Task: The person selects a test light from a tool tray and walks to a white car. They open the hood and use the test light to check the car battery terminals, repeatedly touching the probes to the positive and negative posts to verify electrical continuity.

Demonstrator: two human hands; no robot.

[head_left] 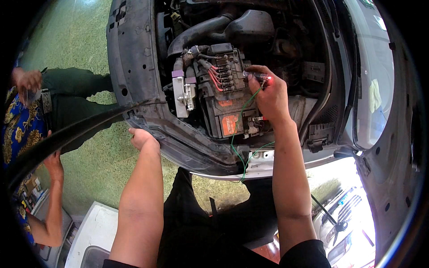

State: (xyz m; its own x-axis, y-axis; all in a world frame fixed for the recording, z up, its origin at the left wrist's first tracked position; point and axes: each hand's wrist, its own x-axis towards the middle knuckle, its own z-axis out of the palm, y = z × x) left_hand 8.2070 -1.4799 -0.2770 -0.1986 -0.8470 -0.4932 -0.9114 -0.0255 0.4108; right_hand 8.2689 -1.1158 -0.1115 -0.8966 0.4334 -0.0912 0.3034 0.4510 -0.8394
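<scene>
My right hand (270,91) is closed around a pen-shaped circuit tester (257,75) with a red glowing end. Its tip reaches the fuse block (230,71) on top of the car battery (212,109); whether they touch, I cannot tell. From the tester a thin green wire (233,138) hangs past the battery and over the car's edge. Several red-sleeved cables (214,77) run into the fuse block. By the front corner of the engine bay, my left hand (146,138) rests against the car's edge, one digit stretched out and the other fingers mostly hidden.
Left of the battery sits a silver module (182,96) with purple connectors. A black air duct (201,33) lies behind. One dark bar (85,129) crosses the left side. Another person (27,116) stands at the left. A white bin-like object (96,228) stands at lower left.
</scene>
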